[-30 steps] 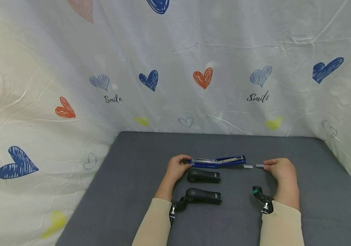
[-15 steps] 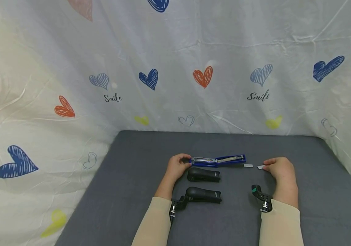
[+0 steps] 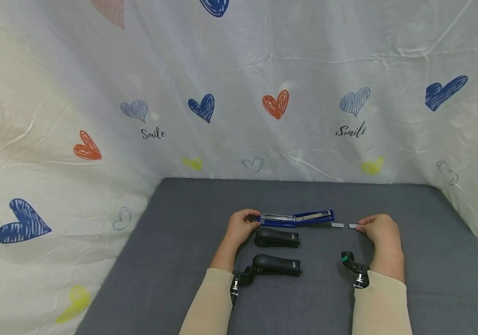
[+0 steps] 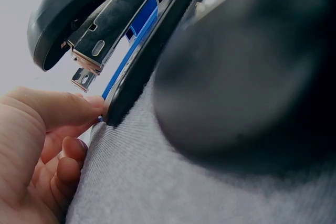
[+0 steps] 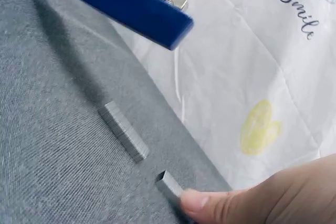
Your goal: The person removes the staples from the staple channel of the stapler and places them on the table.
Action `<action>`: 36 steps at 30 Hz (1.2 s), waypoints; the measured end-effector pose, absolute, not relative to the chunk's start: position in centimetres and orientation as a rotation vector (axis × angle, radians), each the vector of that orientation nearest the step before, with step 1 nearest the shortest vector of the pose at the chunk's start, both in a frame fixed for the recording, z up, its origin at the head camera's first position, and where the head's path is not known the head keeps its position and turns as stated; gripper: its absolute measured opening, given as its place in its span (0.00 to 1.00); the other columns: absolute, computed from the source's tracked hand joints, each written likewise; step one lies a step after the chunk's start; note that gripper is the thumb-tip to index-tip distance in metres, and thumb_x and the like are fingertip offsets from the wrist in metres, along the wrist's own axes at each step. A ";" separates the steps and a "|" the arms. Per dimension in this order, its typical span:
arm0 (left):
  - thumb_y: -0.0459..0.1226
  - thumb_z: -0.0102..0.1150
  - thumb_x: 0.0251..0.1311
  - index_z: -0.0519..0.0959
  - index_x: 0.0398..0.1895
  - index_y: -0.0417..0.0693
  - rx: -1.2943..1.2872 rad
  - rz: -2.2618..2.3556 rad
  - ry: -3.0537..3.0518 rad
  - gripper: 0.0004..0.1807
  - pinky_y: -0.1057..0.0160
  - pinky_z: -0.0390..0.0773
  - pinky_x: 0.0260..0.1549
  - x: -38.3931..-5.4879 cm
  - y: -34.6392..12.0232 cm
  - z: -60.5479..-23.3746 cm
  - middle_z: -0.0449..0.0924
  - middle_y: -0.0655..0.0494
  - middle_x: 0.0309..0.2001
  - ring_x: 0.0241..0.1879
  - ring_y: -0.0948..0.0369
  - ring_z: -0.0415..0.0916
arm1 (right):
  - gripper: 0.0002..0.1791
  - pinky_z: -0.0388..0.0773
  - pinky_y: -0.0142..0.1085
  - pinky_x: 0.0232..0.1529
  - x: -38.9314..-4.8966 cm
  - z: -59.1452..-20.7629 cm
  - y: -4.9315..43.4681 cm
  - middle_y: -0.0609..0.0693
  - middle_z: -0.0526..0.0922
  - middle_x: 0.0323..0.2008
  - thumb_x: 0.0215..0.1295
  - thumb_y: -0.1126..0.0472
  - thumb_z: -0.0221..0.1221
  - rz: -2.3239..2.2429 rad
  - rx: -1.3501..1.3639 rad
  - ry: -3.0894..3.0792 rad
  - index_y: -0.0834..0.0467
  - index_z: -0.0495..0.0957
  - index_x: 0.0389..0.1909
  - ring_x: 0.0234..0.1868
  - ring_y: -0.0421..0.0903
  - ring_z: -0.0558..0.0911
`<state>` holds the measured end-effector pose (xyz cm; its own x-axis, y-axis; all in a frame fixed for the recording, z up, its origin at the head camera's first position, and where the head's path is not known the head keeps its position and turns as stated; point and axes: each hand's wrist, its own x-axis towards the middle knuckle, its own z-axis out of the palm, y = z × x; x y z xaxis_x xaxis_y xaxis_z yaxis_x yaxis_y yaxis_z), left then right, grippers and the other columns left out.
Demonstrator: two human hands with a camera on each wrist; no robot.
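Observation:
A blue stapler (image 3: 280,224) lies opened out flat on the table, its metal staple channel exposed. At its left end, my left hand (image 3: 240,229) pinches the tip between thumb and fingers; in the left wrist view the stapler's blue edge (image 4: 119,69) shows behind a black stapler, beside my thumb. My right hand (image 3: 382,231) pinches a short strip of staples (image 3: 353,226), whose hollow end (image 5: 164,178) shows in the right wrist view. Just left of it a second strip of staples (image 3: 337,225) lies on the cloth, close to the blue stapler's right end.
Two black staplers, one nearer (image 3: 276,265) and one farther (image 3: 276,238), lie side by side in front of the blue one. Grey cloth covers the table (image 3: 205,200). A white curtain (image 3: 239,139) with printed hearts hangs behind and to the left.
The staple strip in my right hand tilted, then came level again, and that hand has shifted slightly left. My left hand and the blue stapler have stayed in place.

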<state>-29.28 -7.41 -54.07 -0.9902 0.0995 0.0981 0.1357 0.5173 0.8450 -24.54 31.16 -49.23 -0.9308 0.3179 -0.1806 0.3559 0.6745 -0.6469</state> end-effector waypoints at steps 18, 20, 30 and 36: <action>0.29 0.68 0.63 0.80 0.57 0.37 -0.232 -1.851 -2.531 0.18 0.64 0.74 0.30 -28.7 -9.2 -54.4 0.79 0.48 0.41 0.30 0.62 0.73 | 0.34 0.74 0.60 0.51 -23.7 -43.3 26.5 0.69 0.77 0.58 0.76 0.40 0.55 -1.224 0.147 2.841 0.68 0.76 0.62 0.55 0.66 0.76; 0.28 0.66 0.64 0.79 0.56 0.33 -0.281 -1.935 -2.519 0.18 0.66 0.74 0.34 -28.1 -9.8 -54.0 0.78 0.48 0.42 0.35 0.62 0.73 | 0.31 0.75 0.57 0.49 -23.8 -42.8 25.3 0.66 0.79 0.56 0.76 0.42 0.57 -1.222 0.093 2.863 0.66 0.78 0.61 0.53 0.63 0.78; 0.33 0.67 0.65 0.83 0.58 0.43 -0.758 -1.617 -2.749 0.18 0.61 0.76 0.42 -25.1 -10.9 -54.4 0.82 0.54 0.48 0.43 0.59 0.76 | 0.15 0.77 0.49 0.42 -24.0 -41.9 17.5 0.49 0.83 0.40 0.72 0.52 0.65 -1.053 -0.285 2.938 0.59 0.85 0.50 0.39 0.48 0.79; 0.41 0.71 0.65 0.86 0.51 0.49 -0.858 -1.233 -2.816 0.14 0.60 0.70 0.42 -24.8 -9.9 -54.2 0.75 0.59 0.47 0.43 0.60 0.67 | 0.19 0.79 0.50 0.46 -22.9 -43.8 11.3 0.54 0.81 0.48 0.67 0.56 0.69 -0.824 -0.532 2.832 0.60 0.84 0.55 0.44 0.52 0.82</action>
